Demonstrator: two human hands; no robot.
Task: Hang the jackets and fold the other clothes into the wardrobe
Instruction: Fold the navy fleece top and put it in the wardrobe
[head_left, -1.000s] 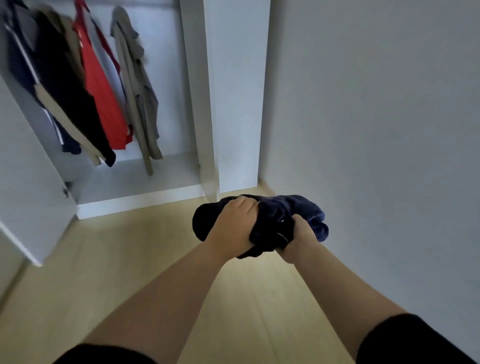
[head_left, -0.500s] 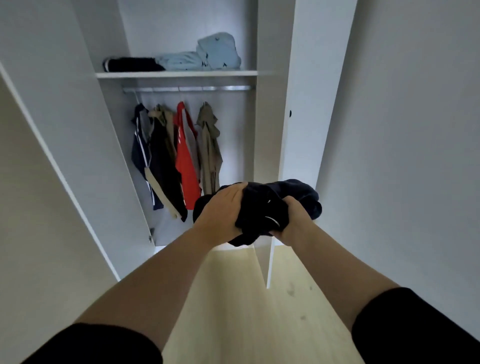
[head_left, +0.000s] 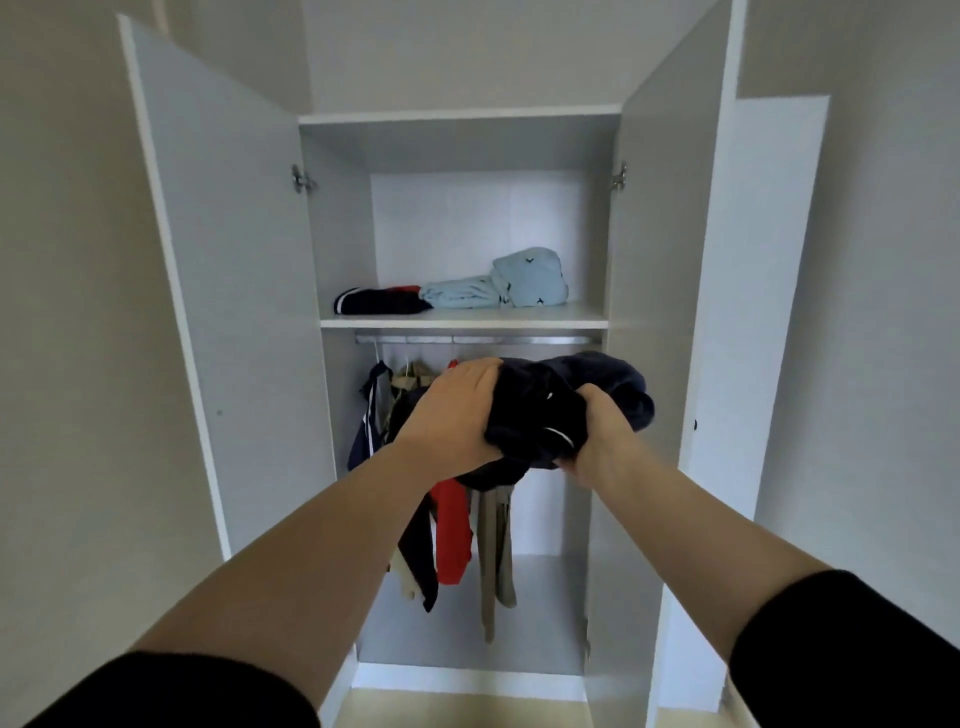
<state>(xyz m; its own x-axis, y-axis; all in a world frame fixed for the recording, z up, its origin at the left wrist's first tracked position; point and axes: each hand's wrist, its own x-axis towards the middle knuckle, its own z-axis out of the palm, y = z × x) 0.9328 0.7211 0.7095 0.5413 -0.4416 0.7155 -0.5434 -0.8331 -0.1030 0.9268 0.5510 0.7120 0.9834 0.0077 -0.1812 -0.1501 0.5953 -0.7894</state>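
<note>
Here, the main risk lies in the dark navy folded garment (head_left: 566, 410) itself: it is a bunched, loosely folded bundle, and part of it already sags below the hands at the centre of the frame. If the grip slackens while lifting, the fold could open and a loose end could drop. That hanging end could also snag on the hanging jackets (head_left: 452, 525) directly behind and below it, or catch the front edge of the shelf (head_left: 462, 323) on the way up. The shelf sits above the bundle, in the upper middle of the frame, and already holds a folded dark navy and red garment (head_left: 382, 300) at its left and a light blue folded pile (head_left: 511, 286) to the right of it, so a careless push could shove or topple those.

The left hand (head_left: 452, 415) curls over the left side of the bundle, gripping it. The right hand (head_left: 597, 436) clutches the lower right side, fingers wrapped in the cloth. The bundle sits between both hands, touching each, held in the air before the open wardrobe (head_left: 218, 260), just below the metal rail (head_left: 519, 340).
</note>
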